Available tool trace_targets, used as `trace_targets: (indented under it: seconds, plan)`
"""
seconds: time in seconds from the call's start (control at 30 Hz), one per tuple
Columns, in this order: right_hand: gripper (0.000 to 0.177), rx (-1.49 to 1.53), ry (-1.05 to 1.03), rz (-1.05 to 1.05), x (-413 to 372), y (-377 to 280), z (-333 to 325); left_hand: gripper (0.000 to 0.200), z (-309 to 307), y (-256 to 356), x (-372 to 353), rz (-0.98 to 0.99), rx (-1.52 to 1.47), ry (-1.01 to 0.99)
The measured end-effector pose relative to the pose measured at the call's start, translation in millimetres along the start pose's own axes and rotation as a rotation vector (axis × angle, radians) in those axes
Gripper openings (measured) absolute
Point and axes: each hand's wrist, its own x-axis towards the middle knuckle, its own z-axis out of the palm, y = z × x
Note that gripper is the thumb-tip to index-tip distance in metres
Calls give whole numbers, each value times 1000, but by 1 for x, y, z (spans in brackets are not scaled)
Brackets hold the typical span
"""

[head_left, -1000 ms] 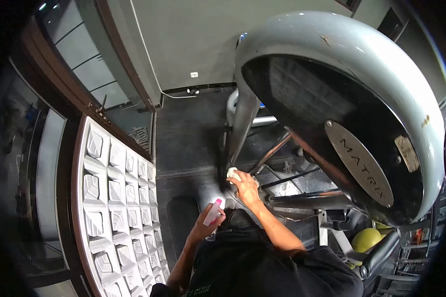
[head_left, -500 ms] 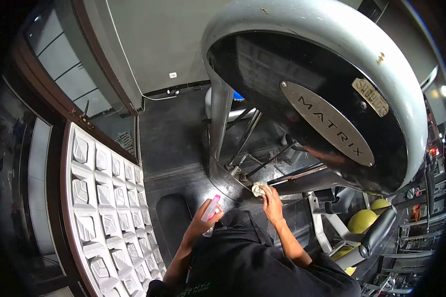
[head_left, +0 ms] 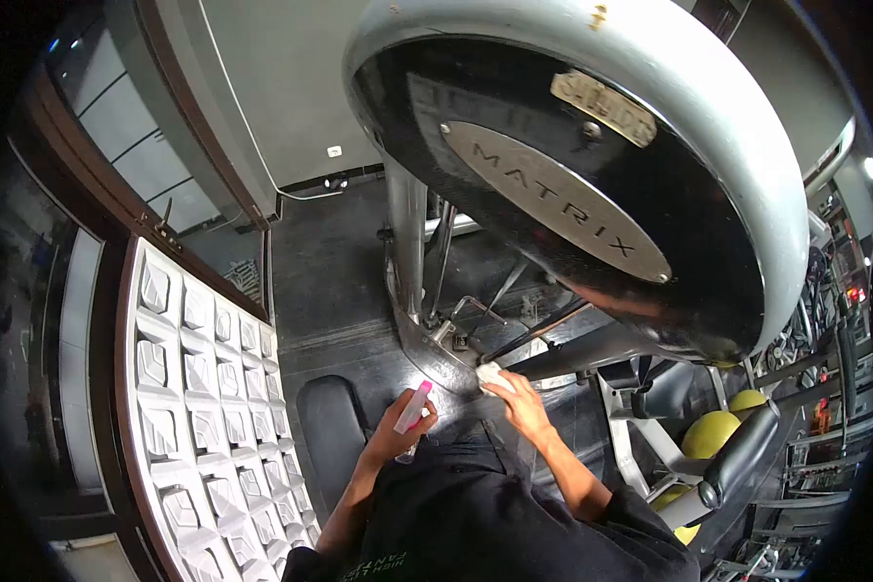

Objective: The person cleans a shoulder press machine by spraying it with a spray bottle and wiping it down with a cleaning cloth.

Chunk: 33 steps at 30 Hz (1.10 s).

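Note:
My left hand (head_left: 392, 433) is wrapped around a clear spray bottle with a pink top (head_left: 415, 405), held in front of my body. In my right hand (head_left: 524, 405) is a crumpled white cloth (head_left: 494, 376), pressed at the lower curved base (head_left: 436, 361) of a grey gym machine. The fingers partly cover the cloth. Above the hands looms the machine's big oval shroud (head_left: 689, 209), black with a silver rim and an oval plate (head_left: 558, 201) reading MATRIX.
A white panel with raised shapes (head_left: 204, 407) stands along the left, beside a glass door (head_left: 131, 145). A black padded bench (head_left: 332, 412) lies near my left arm. To the right are a padded roller (head_left: 739, 456), yellow balls (head_left: 713, 435) and weight racks (head_left: 824, 466).
My right hand and the cloth have moved slightly left and down along the machine's base. The view has shifted, so the shroud sits further left. The left hand still holds the spray bottle.

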Motion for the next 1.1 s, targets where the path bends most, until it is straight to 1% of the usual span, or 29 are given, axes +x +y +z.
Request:
trace_targets:
  seconds: [0.07, 0.1, 0.17, 0.2, 0.23, 0.27, 0.3, 0.37, 0.4, 0.43, 0.47, 0.5, 0.53, 0.57, 0.6, 0.63, 0.67, 0.7, 0.77, 0.8, 0.87, 0.9, 0.97, 1.03, 1.07, 1.1]
  plan:
    - [48, 64, 31, 69, -24, 17, -14, 17, 11, 0, 0, -12, 46, 18]
    - [48, 62, 32, 63, -27, 26, -15, 18, 18, 0, 0, -1, 84, 42]
    - [36, 329, 270, 167, -26, 38, -25, 20, 31, 2, 1, 18, 120, 73]
    - [29, 373, 343, 299, -22, 43, -27, 20, 37, 4, 2, 41, 159, 73]
    - [31, 429, 510, 362, -10, 38, -28, 21, 43, 5, 2, 61, 201, 76]
    - [35, 510, 632, 332, 9, 19, -45, 22, 52, 4, 1, 48, 113, 97]
    - [40, 593, 754, 304, 28, -1, -65, 22, 60, 3, 1, 47, 117, 111]
    - [37, 469, 942, 194, 52, -9, -73, 23, 79, -2, -2, 52, 70, 173]
    - [36, 430, 965, 60, 64, -16, -84, 25, 83, -5, -7, 70, 141, 133]
    - [36, 394, 987, -76, 72, -22, -92, 25, 92, -3, -11, 70, 144, 154]
    - [37, 394, 981, -72, 75, -22, -90, 23, 101, -1, -16, 18, 98, 172]
    - [37, 323, 968, -117, 75, -13, -85, 22, 109, 0, -20, -34, 50, 189]
    - [37, 297, 938, -153, 73, -4, -80, 22, 118, -2, -24, -31, 52, 210]
    - [37, 270, 907, -189, 69, 5, -74, 21, 127, -5, -30, 16, 2, 243]
    - [38, 377, 784, -124, 60, 13, -66, 21, 137, -9, -36, 61, -49, 274]
    - [38, 476, 659, -55, 48, 17, -60, 21, 146, -14, -43, 59, -50, 288]
    - [40, 412, 587, -25, 41, 23, -57, 21, 154, -20, -48, 35, -88, 309]
    - [39, 470, 516, 23, 35, 29, -54, 21, 161, -25, -52, 14, -126, 328]
    - [34, 634, 424, 83, 29, 31, -62, 21, 177, -33, -61, 10, -107, 353]
    - [34, 639, 417, 77, 29, 31, -65, 21, 184, -37, -65, 30, -81, 367]
    - [32, 628, 623, -103, 36, 20, -82, 22, 200, -38, -72, 48, -52, 385]
    - [30, 678, 693, -169, 40, 13, -95, 22, 209, -35, -75, 45, -72, 391]
    - [33, 689, 824, -257, 53, -5, -110, 21, 225, -32, -81, 42, -86, 404]
    - [35, 677, 849, -472, 66, -26, -135, 21, 236, -30, -85, 64, -87, 388]
    - [43, 519, 863, -524, 71, -32, -140, 21, 239, -29, -87, 67, -81, 388]
    - [49, 485, 747, -541, 74, -32, -141, 21, 242, -28, -90, 71, -56, 389]
